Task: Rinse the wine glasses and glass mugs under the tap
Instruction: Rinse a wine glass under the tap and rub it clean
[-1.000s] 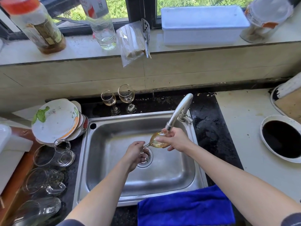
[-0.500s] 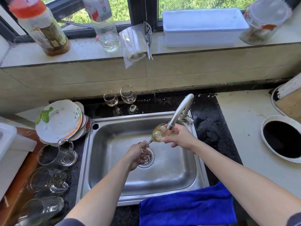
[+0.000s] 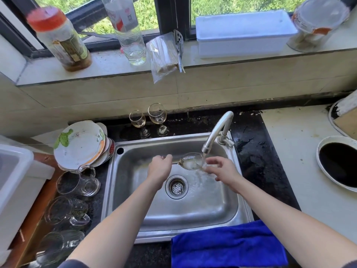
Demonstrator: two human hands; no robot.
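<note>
1. Under the tap [image 3: 216,130], water runs over a glass [image 3: 192,161] held sideways.
2. Left hand [image 3: 159,169] pinches its stem; right hand [image 3: 222,169], fingers loosely spread, is at the rim in the stream.
3. Left of the tap, two glasses [image 3: 157,114] stand upright, one with amber dregs, seemingly unrinsed.
4. Farther left of the tap, mugs [image 3: 68,181] lie on their sides; whether they are rinsed, I cannot tell.
5. Likely early: one glass under way, most remaining.
</note>
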